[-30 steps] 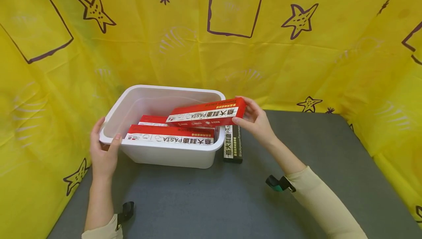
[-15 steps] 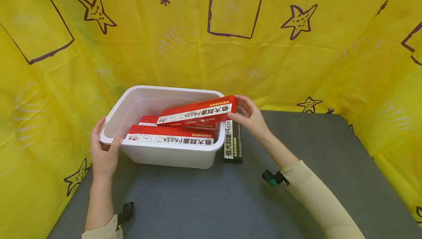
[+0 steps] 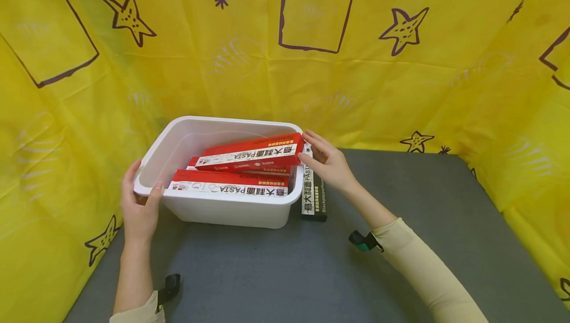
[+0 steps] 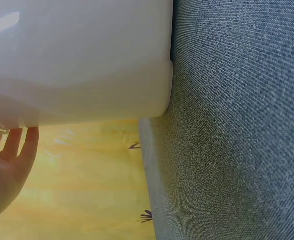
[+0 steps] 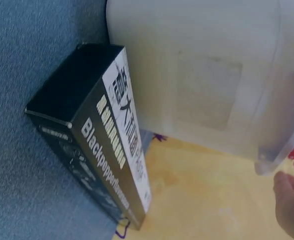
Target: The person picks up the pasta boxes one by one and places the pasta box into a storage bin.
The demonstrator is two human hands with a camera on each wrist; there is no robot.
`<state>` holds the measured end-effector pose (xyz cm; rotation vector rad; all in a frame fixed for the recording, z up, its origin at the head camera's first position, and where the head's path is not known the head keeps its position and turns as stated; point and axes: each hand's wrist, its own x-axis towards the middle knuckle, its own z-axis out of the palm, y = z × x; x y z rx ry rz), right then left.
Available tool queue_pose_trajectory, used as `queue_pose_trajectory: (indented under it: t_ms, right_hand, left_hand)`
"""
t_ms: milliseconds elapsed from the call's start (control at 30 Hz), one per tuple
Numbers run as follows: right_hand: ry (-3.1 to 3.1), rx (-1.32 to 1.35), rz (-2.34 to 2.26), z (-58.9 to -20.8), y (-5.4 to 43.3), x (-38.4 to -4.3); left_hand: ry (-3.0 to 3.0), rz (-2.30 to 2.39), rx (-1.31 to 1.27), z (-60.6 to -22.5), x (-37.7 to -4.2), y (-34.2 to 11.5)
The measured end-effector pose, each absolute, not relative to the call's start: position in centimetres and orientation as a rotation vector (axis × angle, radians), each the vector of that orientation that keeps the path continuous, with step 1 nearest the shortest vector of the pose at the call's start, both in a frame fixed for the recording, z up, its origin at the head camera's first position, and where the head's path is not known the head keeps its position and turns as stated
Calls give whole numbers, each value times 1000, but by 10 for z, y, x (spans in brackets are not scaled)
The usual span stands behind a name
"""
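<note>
My left hand [image 3: 140, 209] grips the left near corner of the white plastic bin [image 3: 227, 213], thumb over the rim and fingers outside the wall. In the left wrist view its fingertips [image 4: 31, 137] touch the bin's wall. My right hand [image 3: 329, 164] holds the right end of a red tomato sauce pasta box [image 3: 249, 152] between thumb and fingers. That box slants over the bin, its right end up at the rim and its left end lower inside. Another red pasta box [image 3: 229, 183] lies along the near wall, with a further red one partly hidden behind it.
A black-pepper pasta box [image 5: 104, 145] stands on the grey table [image 3: 285, 273], close along the bin's right side. Yellow patterned cloth [image 3: 338, 80] hangs behind and at both sides.
My right hand has moved left and slightly down, sliding the red pasta box further into the bin. The left hand stays on the rim.
</note>
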<state>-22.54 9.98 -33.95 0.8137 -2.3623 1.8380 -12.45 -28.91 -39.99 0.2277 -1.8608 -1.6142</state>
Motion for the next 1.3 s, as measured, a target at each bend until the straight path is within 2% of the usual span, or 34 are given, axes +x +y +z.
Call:
queue_pose_trajectory:
  t_ms: [233, 700, 1000, 1300]
  right_hand:
    - [-2410, 769, 1661, -330, 95, -211]
    - [-2451, 700, 1664, -342, 109, -201]
    - [-2518, 527, 1685, -393, 126, -219]
    - [-2539, 452, 1730, -416, 132, -217]
  left_hand:
    - [-1830, -1641, 202, -401, -126, -288]
    - [-1795, -1665, 181, -405, -128, -289]
    - [-1850, -1628, 211, -407, -126, -290]
    - [-1867, -1614, 221, -405, -125, -290]
